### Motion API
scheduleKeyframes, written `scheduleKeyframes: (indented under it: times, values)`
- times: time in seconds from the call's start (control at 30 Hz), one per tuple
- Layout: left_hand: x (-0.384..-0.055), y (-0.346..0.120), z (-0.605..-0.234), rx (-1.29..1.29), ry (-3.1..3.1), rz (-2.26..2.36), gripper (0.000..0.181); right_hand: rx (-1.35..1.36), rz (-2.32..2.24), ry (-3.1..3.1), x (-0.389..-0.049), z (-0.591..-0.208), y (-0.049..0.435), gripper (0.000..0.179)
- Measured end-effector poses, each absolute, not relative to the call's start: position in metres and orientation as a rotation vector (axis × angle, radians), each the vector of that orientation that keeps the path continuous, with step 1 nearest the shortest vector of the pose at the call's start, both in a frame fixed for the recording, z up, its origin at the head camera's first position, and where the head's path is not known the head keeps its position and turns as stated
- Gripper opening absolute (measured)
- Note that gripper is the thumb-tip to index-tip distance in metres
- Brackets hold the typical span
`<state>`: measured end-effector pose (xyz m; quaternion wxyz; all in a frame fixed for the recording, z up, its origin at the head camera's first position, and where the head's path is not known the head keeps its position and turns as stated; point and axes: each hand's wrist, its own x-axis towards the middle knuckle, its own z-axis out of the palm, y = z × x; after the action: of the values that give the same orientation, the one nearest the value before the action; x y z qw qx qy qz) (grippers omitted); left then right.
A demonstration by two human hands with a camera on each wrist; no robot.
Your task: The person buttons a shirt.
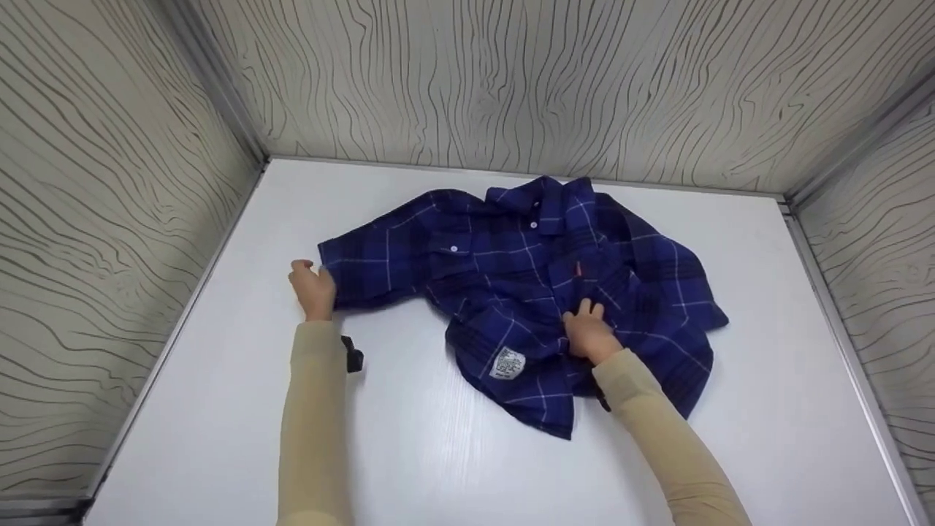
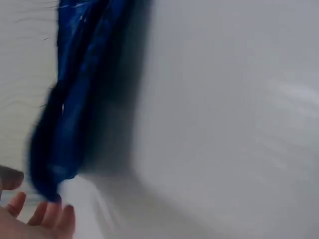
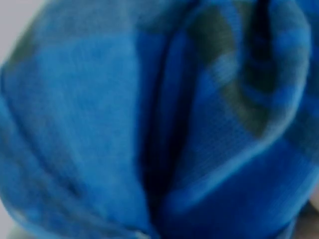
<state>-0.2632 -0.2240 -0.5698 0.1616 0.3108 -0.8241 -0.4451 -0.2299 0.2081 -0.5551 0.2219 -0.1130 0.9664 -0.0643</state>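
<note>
Shirt [image 1: 504, 256] mid-frame — left hand [image 1: 314, 291] loosely spread by cuff [image 1: 330, 256], no visible grip; right hand [image 1: 588, 336] right of centre, grip unclear — could bunch if dragged unevenly.

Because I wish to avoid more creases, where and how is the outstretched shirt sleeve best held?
Probably by the sleeve end, coming from the person's left: the sleeve stretches that way from the shirt's rumpled body, presenting an edge to pinch.

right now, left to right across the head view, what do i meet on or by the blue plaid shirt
Bare left hand, round white pocket button, white printed patch, round white button below collar, bare right hand
</note>
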Motion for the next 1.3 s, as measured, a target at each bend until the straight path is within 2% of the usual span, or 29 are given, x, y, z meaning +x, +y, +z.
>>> scheduleKeyframes:
  times: [0.13,0.2,0.37,0.53,0.63,0.73,0.97,1.13,1.3]
  values:
    - [-0.247,-0.181,-0.557,0.54,-2.705,-0.835,0.026,-0.32,-0.167,2.675,-0.226,-0.555,0.205,0.034]
    - [-0.244,-0.157,-0.553,0.352,-2.829,-0.78,0.027,-0.334,-0.162,2.676,-0.223,-0.554,0.199,0.032]
    - [-0.238,-0.099,-0.535,-0.081,-3.093,-1.156,0.041,-0.378,-0.132,2.641,-0.217,-0.551,0.175,0.032]
    - [-0.239,-0.055,-0.522,-0.356,-3.274,-1.386,0.067,-0.387,-0.061,2.585,-0.219,-0.546,0.145,0.039]
    - [-0.242,-0.04,-0.526,-0.415,-3.342,-1.379,0.077,-0.413,-0.009,2.544,-0.22,-0.541,0.13,0.042]
    - [-0.244,-0.029,-0.535,-0.465,-3.363,-1.343,0.079,-0.459,0.02,2.466,-0.218,-0.536,0.119,0.046]
    - [-0.245,-0.013,-0.545,-0.592,-3.419,-1.15,0.068,-0.697,-0.162,2.343,-0.209,-0.529,0.105,0.039]
    - [-0.247,-0.007,-0.545,-0.602,-3.472,-0.88,0.054,-0.804,-0.247,2.355,-0.209,-0.526,0.112,0.054]
    - [-0.249,-0.003,-0.546,-0.534,-3.519,-0.716,0.055,-0.924,-0.511,2.312,-0.214,-0.515,0.138,0.039]
